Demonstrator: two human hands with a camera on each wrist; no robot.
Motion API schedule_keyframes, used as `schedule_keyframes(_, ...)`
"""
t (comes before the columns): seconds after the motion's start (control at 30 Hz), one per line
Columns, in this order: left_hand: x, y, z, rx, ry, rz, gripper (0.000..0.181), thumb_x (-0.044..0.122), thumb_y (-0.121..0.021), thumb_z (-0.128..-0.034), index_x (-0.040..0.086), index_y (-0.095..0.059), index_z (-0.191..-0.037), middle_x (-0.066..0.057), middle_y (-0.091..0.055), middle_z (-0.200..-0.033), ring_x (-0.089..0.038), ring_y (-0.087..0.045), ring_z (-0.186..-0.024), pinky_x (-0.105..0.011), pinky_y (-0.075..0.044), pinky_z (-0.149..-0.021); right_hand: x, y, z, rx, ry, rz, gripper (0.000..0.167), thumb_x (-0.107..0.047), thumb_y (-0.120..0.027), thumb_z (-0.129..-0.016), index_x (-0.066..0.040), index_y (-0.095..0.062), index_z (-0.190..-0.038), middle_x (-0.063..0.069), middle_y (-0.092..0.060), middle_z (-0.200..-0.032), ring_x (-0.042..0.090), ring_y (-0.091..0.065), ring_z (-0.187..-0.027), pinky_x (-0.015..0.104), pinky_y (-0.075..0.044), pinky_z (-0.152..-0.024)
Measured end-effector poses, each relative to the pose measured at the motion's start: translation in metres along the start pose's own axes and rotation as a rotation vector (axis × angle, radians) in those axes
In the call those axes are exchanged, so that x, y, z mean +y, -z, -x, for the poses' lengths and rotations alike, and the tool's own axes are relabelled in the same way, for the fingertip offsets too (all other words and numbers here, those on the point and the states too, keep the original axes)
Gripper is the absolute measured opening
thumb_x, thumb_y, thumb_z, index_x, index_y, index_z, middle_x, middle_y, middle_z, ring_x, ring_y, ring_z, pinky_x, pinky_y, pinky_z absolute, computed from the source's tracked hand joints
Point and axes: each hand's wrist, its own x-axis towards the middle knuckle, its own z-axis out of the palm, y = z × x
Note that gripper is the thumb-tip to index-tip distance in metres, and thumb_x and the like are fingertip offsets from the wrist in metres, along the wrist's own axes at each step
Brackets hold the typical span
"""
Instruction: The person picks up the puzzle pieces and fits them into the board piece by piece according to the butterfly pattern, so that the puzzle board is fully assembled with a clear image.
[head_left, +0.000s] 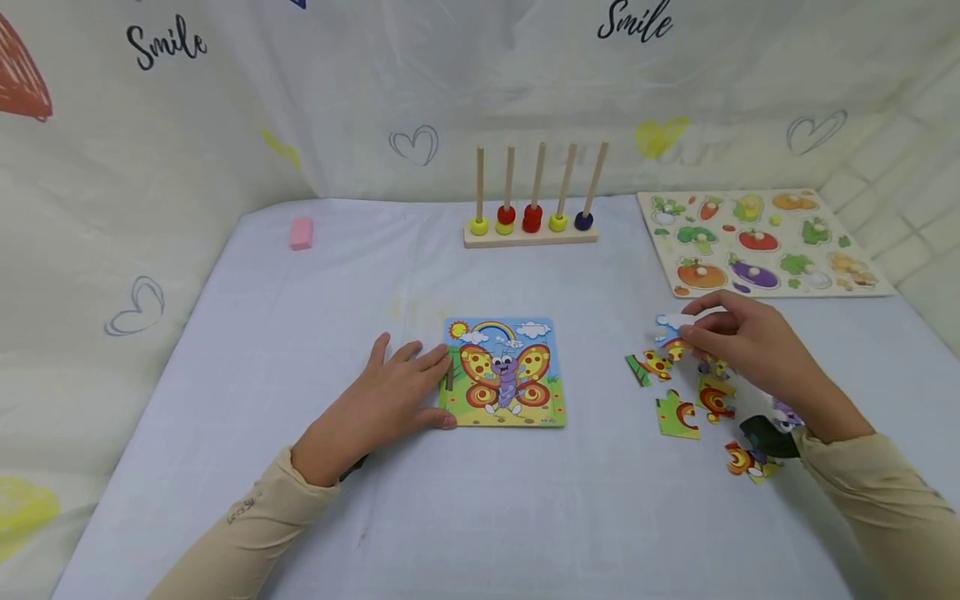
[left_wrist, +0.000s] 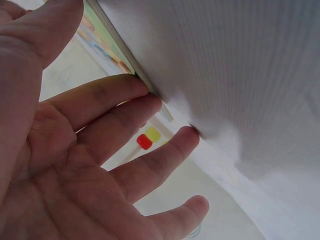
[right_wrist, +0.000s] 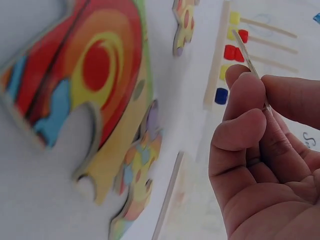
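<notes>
A square butterfly puzzle board [head_left: 506, 375] lies flat in the middle of the table. My left hand [head_left: 393, 392] rests at its left edge, fingers spread and fairly straight; in the left wrist view the fingertips [left_wrist: 150, 95] touch the board's rim. My right hand [head_left: 750, 337] pinches a thin puzzle piece [head_left: 670, 327] with sky and rainbow colours between thumb and fingers, edge-on in the right wrist view. Below it lie several loose pieces, among them a green-and-red piece [head_left: 675, 417] and a red-and-yellow piece [right_wrist: 100, 85]. The right hand and sleeve partly hide some of them.
Behind the board stands a wooden peg counter [head_left: 531, 237] with coloured beads. A vegetable peg puzzle [head_left: 720, 242] lies at the back right, beyond my right hand. A pink block [head_left: 302, 233] sits at the back left. A printed cloth [head_left: 360, 92] hangs behind the table.
</notes>
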Motion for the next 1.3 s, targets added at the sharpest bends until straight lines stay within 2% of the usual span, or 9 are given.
schedule_keyframes(0.47, 0.0, 0.001, 0.0, -0.003, 0.007, 0.003, 0.085, 0.056, -0.079, -0.0936, 0.005, -0.055, -0.157, -0.011, -0.048, -0.164, -0.044, -0.043, -0.149, -0.074, -0.016, -0.12, -0.028, -0.016, -0.02, -0.051, 0.043, -0.055, 0.037, -0.027, -0.073, -0.105, -0.003, -0.062, -0.131, 0.01, -0.077, -0.099, 0.028, -0.068, -0.082, 0.029, -0.053, -0.066)
schedule_keyframes(0.8, 0.0, 0.001, 0.0, -0.006, 0.005, 0.014, 0.086, 0.056, -0.079, -0.0931, 0.005, -0.054, -0.157, -0.012, -0.048, -0.164, -0.044, -0.042, -0.149, -0.074, -0.016, -0.12, -0.054, -0.029, -0.03, -0.079, 0.071, -0.065, 0.031, -0.023, -0.074, -0.104, -0.004, -0.065, -0.127, 0.008, -0.076, -0.095, 0.029, -0.071, -0.084, 0.03, -0.055, -0.07)
schedule_keyframes(1.3, 0.0, 0.0, -0.001, -0.016, 0.013, 0.002, 0.086, 0.057, -0.079, -0.093, 0.006, -0.054, -0.157, -0.011, -0.048, -0.164, -0.044, -0.042, -0.149, -0.074, -0.016, -0.12, -0.075, -0.05, -0.04, -0.104, 0.114, -0.152, 0.031, -0.022, -0.074, -0.104, -0.004, -0.066, -0.128, 0.007, -0.077, -0.096, 0.029, -0.072, -0.084, 0.031, -0.053, -0.07)
